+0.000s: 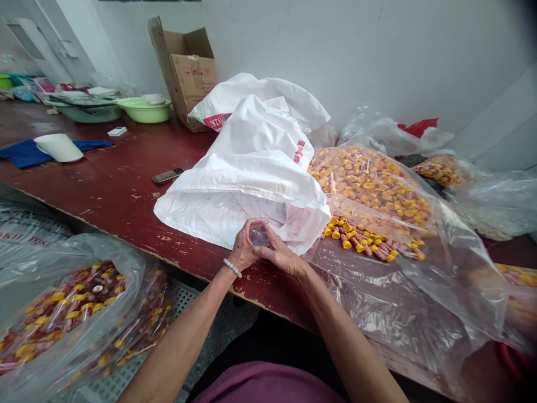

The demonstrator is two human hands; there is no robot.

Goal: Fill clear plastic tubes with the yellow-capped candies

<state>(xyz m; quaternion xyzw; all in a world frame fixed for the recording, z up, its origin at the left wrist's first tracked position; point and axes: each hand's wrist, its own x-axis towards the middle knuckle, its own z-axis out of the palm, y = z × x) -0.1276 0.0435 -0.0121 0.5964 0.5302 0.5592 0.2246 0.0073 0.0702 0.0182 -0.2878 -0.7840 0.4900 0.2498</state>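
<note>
A cup (259,235) between my left hand (242,246) and right hand (282,256).
My hands close round it, above the near edge of the table (113,187), before the open mouth of a sack (239,170); right of that, a clear bag (451,252) of yellow-ended pieces (369,182).

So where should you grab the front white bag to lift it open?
The front white bag is probably best pinched by the upper lip of its mouth, coming from the near side: the mouth gapes that way, and its edge looks thin and loose.
</note>
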